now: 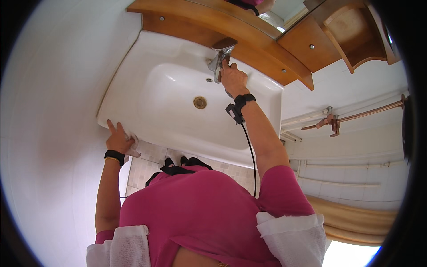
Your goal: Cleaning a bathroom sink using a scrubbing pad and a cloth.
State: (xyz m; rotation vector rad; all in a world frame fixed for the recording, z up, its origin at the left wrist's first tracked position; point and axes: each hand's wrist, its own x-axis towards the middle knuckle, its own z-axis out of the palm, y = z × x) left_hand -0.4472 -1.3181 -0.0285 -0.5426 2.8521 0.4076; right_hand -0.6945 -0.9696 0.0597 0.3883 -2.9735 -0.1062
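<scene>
A white washbasin (147,102) with a round brass-coloured drain (200,103) lies before me. My right hand (234,79) reaches to its back edge, fingers closed around the spout of the chrome faucet (218,62). A small greyish bit shows under that palm; I cannot make out what it is. My left hand (117,140) rests at the basin's front left corner, two fingers stretched over the rim. A crumpled white cloth (133,144) is bunched between its thumb and the other fingers, partly hidden by the hand.
Behind the basin runs a wooden shelf (191,22) beneath a mirror, with an open wooden cubby (356,35) at the right. A copper-coloured pipe valve (332,124) sticks out of the right wall. A white wall (66,111) borders the left. A black cable (252,155) hangs from my right wrist.
</scene>
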